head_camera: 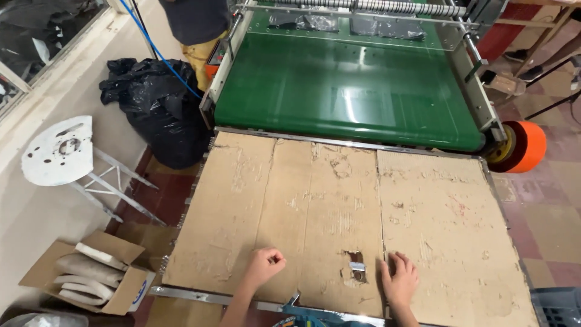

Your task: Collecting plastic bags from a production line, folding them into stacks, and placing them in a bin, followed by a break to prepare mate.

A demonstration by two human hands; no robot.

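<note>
The head view looked down on a big surface point(200, 206) covered with worn brown cardboard point(290, 200). The cardboard was scratched and torn in many spots, and it lay flat in wide strips side by side.

The left hand point(265, 264) rested on the cardboard near the front edge. Its fingers were curled in, pressed together like a loose fist, and it held nothing that could be seen. The right hand point(400, 280) lay flat on the cardboard, fingers spread a little, palm down. It held nothing.

Between the two hands, closer to the right one, was a small torn hole point(356, 270) in the cardboard. A little shiny metal piece point(357, 266) showed inside the hole. The right hand was just beside it but not touching it.

Behind the cardboard ran a wide green belt point(345, 91) on a machine. An orange wheel point(525, 146) sat at the machine's right corner. A black bag point(158, 109) stood on the floor at the left, and a blue cable point(158, 51) passed above it. A white stool point(60, 151) stood near the wall. An open box point(91, 275) with pale flat pieces inside sat on the floor at the lower left. Another person point(196, 27) stood at the far left of the machine.
</note>
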